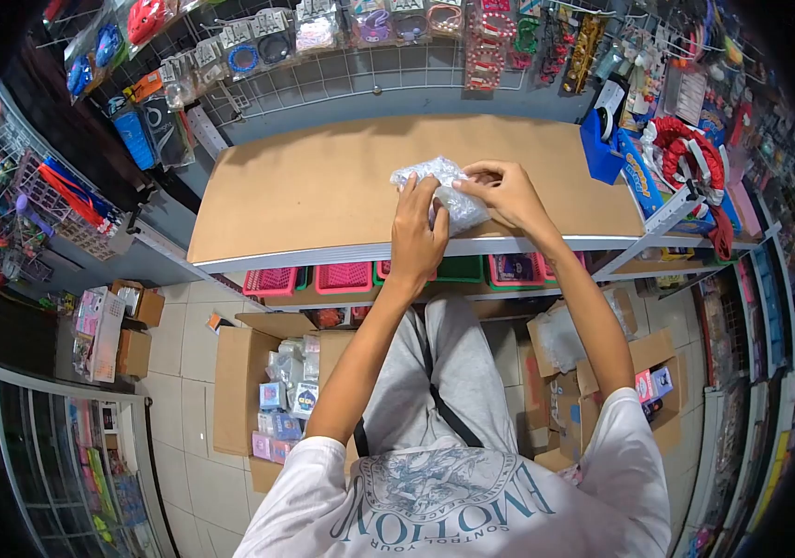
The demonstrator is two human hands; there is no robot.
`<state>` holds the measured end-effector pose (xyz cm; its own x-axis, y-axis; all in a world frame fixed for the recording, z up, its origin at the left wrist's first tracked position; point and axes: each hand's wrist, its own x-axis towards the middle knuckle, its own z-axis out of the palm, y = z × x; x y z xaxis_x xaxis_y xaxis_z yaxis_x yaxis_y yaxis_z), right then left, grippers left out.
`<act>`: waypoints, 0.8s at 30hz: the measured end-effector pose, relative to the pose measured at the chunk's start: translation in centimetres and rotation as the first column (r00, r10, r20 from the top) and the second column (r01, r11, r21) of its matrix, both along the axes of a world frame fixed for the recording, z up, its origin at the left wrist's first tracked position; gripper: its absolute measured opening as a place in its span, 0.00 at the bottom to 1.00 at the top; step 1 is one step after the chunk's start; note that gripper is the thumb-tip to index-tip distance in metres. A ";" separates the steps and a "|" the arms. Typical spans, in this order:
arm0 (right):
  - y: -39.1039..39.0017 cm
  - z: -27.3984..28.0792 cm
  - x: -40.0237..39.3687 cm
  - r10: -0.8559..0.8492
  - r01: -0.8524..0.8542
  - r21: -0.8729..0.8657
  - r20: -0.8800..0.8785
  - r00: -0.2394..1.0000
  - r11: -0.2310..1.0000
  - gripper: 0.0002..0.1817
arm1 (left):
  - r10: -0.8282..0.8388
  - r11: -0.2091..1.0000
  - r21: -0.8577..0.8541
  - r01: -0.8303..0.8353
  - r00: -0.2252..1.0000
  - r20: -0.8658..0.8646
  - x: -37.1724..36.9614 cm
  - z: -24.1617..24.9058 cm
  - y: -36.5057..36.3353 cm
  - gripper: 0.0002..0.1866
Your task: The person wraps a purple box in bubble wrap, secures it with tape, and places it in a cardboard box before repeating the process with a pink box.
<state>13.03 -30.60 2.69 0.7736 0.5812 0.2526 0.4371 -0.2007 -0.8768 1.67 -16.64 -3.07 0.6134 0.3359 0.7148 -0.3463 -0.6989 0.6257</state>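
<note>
A: What could you not make out?

B: What was inside the bubble-wrap bundle (441,191); the wrap was cloudy, and both hands covered its near half. The fingertips of the left hand (416,234) were hidden against it.

A: How did the hands stand?

B: The left hand lay flat, fingers together, pressing on the bundle's left side. The right hand (506,191) was curled over its right end, pinching the wrap between thumb and fingers.

A: And the bundle itself?

B: It lay on the brown shelf board (323,186), between the two hands. Its long axis ran from far-left to near-right, towards the right wrist. Below the hands, open cardboard boxes (272,395) stood on the floor, partly cut off by the arms.
</note>
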 end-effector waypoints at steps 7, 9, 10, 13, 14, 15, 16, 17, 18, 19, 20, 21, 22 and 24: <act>1.4 -0.6 1.1 0.125 -0.120 -0.065 0.073 0.989 0.991 0.18 | -0.007 1.000 0.012 0.007 1.000 -0.009 -0.1 0.1 0.3 0.21; 1.4 -0.9 1.2 0.146 -0.145 -0.022 0.060 0.987 0.989 0.18 | -0.016 1.000 0.017 0.016 1.000 -0.009 -0.1 0.0 0.3 0.21; 1.4 -1.1 1.2 0.155 -0.155 0.001 0.054 0.986 0.988 0.18 | -0.019 1.000 0.024 0.019 1.000 -0.010 -0.1 0.1 0.3 0.21; 1.8 -1.6 1.3 0.164 -0.169 0.051 0.086 0.983 0.984 0.19 | -0.034 0.999 0.031 0.035 0.999 -0.014 -0.2 0.1 0.5 0.20; 1.9 -1.6 1.5 0.141 -0.144 0.034 0.082 0.987 0.989 0.18 | -0.039 0.999 0.031 0.039 0.999 -0.015 -0.2 0.1 0.5 0.20; 2.1 -1.3 1.7 0.118 -0.120 0.017 0.078 0.990 0.993 0.18 | -0.044 0.999 0.022 0.045 0.999 -0.018 -0.2 0.2 0.5 0.19; 2.2 -1.2 1.7 0.094 -0.094 0.002 0.073 0.993 0.996 0.18 | -0.050 0.999 0.014 0.051 0.998 -0.023 -0.3 0.2 0.5 0.19; 2.3 -1.1 1.7 0.121 -0.121 -0.005 0.069 0.990 0.993 0.17 | -0.057 0.998 0.006 0.057 0.998 -0.026 -0.4 0.4 0.5 0.19; 2.4 -1.0 1.7 0.147 -0.147 -0.011 0.066 0.987 0.989 0.17 | -0.051 0.999 0.007 0.051 0.998 -0.029 -0.3 0.3 0.5 0.19; 2.5 -1.0 1.7 0.174 -0.173 -0.016 0.062 0.983 0.985 0.17 | -0.046 0.999 0.008 0.046 0.998 -0.034 -0.2 0.2 0.5 0.19; 2.5 -1.1 1.7 0.141 -0.141 -0.005 0.059 0.988 0.990 0.17 | -0.040 0.999 0.009 0.040 0.998 -0.039 -0.2 0.1 0.6 0.19; 2.4 -1.2 1.9 0.109 -0.109 0.004 0.057 0.992 0.994 0.17 | -0.031 0.999 0.010 0.031 0.999 -0.033 -0.2 0.0 0.6 0.19; 2.2 -1.4 2.0 0.076 -0.076 0.009 0.055 0.996 0.997 0.17 | -0.023 1.000 0.009 0.023 0.999 -0.026 -0.1 -0.1 0.6 0.19; 2.1 -1.8 2.0 0.082 -0.084 0.049 0.044 0.996 0.995 0.18 | -0.015 1.000 0.006 0.015 1.000 -0.018 0.0 -0.2 0.3 0.18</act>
<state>15.06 -28.47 0.84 0.7112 0.6285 0.3149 0.4873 -0.1179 -0.8652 1.71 -16.31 -3.31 0.6310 0.3219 0.7059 -0.3461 -0.6975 0.6275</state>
